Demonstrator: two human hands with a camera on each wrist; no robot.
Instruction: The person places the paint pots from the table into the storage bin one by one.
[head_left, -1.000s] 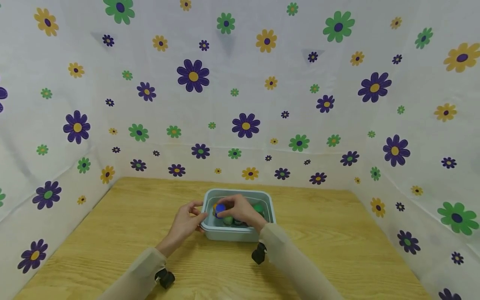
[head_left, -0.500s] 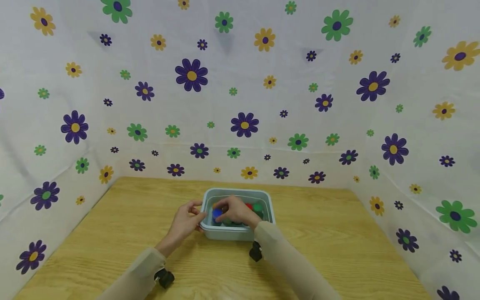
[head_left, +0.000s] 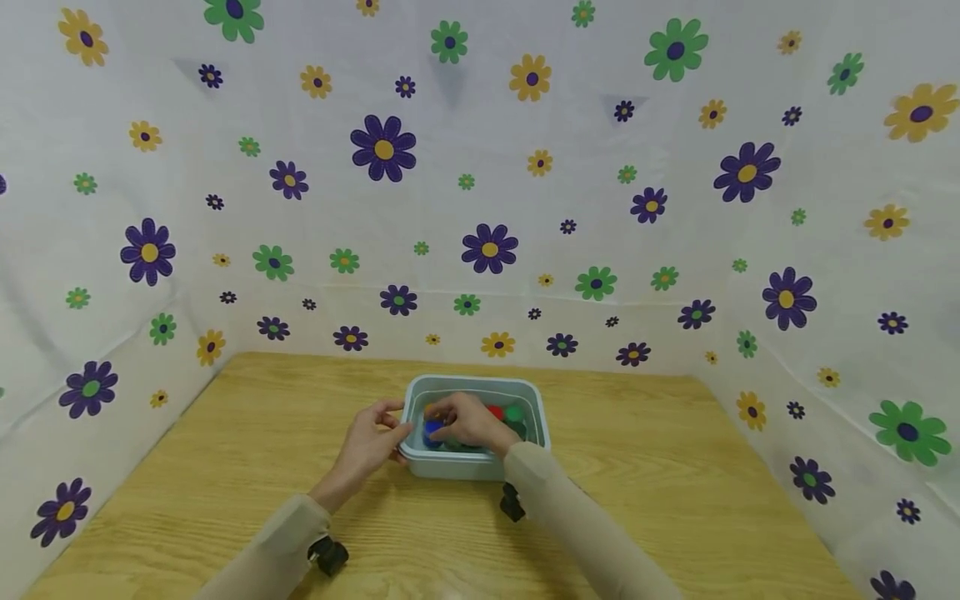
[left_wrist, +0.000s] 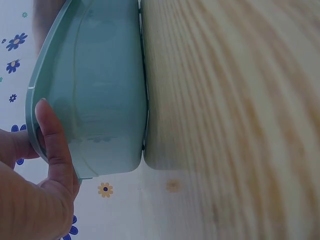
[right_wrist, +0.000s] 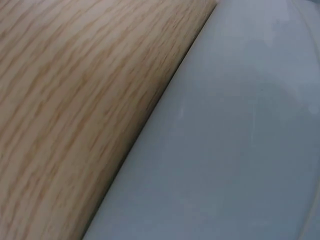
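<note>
A pale blue-green plastic tub [head_left: 480, 469] stands on the wooden table in the head view. My left hand [head_left: 369, 440] grips its left rim; in the left wrist view a finger [left_wrist: 56, 142] lies along the outside of the wall. Down inside the tub, my right hand [head_left: 472, 421] has its thumb and fingertips at a small thing with a round blue top [head_left: 432, 432], on the left side. Something orange [head_left: 430, 410] shows just behind it. To the right of the hand are a red round top [head_left: 496, 412] and a green one [head_left: 513, 413]. My right hand hides part of the contents.
The wooden table [head_left: 645, 467] extends around the tub. White cloth with printed flowers [head_left: 480, 183] hangs at the back and on both sides. The right wrist view shows only the tub's outer wall [right_wrist: 215, 145] beside the tabletop.
My right hand has lowered the blue-topped thing into the tub's left part and shifted slightly left. The red top has come into view. My left hand stays on the rim.
</note>
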